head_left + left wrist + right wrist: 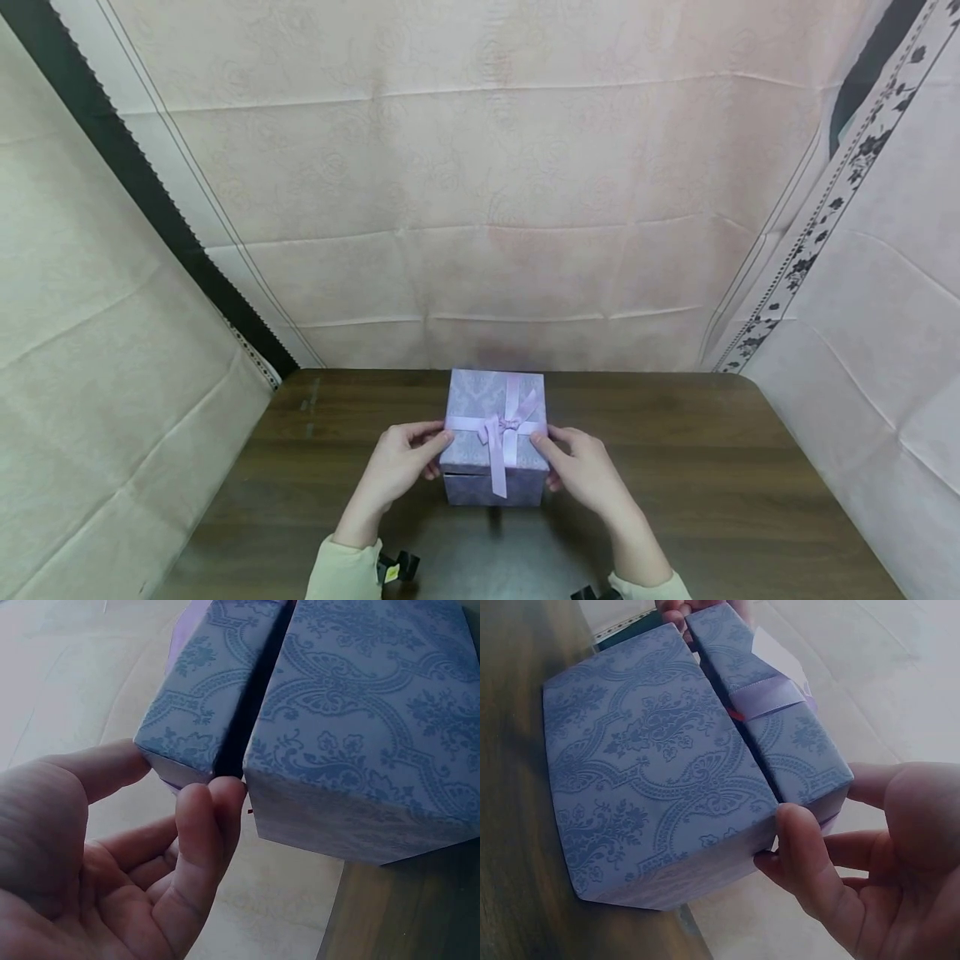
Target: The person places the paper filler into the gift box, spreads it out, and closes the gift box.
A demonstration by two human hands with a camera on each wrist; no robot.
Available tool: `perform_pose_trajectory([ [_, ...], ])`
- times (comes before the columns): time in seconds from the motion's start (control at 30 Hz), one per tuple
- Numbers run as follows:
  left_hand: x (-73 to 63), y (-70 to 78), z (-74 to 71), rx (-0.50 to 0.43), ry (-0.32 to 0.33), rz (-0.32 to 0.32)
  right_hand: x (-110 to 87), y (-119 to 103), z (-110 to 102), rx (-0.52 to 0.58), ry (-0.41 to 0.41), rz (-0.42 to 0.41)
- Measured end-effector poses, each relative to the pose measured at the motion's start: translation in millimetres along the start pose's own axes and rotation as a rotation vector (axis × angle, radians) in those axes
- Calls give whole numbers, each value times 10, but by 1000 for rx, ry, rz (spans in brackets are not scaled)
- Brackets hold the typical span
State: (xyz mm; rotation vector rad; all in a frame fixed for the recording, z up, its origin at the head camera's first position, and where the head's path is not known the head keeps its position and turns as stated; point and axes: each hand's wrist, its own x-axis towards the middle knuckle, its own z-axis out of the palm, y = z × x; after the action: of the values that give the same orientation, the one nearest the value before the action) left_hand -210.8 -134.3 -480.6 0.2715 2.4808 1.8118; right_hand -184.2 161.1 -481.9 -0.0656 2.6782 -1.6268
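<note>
A lavender-patterned gift box [521, 492] stands on the table, its lid [471, 398] tied with a pale purple ribbon bow [510, 425]. My left hand [401, 461] pinches the lid's left side, thumb on the top edge and fingers below. On the opposite side my right hand [588, 469] grips the lid the same way. In the left wrist view, a dark gap runs between the lid [199, 697] and the box body [360, 705], with fingertips right at it. The right wrist view shows a narrower gap and a bit of red at it. The box's inside is hidden.
The dark brown wooden table [697, 483] spreads around the box. Pale cloth [525, 192] hangs behind the table's far edge, and more cloth hangs at the left and right. Black wrist devices [405, 567] sit near both light green sleeves [345, 571].
</note>
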Motion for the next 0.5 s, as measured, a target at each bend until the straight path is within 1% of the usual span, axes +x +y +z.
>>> perform_pose_trajectory([
  [0.37, -30, 23, -2, -1, 7, -26, 10, 10, 24, 4, 1, 2],
  [0.5, -29, 12, 4, 21, -2, -35, 14, 11, 21, -2, -4, -4],
])
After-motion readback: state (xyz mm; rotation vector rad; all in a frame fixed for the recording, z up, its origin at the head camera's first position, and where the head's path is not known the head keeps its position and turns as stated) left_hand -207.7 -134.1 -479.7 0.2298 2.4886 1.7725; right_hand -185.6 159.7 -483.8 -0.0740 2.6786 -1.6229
